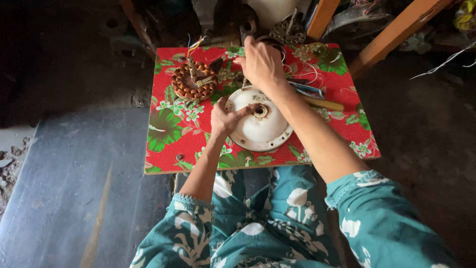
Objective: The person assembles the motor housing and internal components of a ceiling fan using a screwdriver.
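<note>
A round white metal motor cover (263, 130) with a centre bearing hole lies on a small table with a red floral cloth (173, 144). My left hand (225, 115) rests on the cover's left rim, its index finger stretched toward the centre hole. My right hand (261, 63) reaches past the cover to the table's far edge, fingers curled around something small that I cannot make out. A copper-wound stator (194, 81) with coloured wires sits at the far left of the table.
A wooden-handled tool (322, 103) and loose wires (305, 79) lie right of the cover. Metal parts and two orange wooden bars (396, 30) crowd the space beyond the table. A grey sheet (74, 188) covers the floor at left.
</note>
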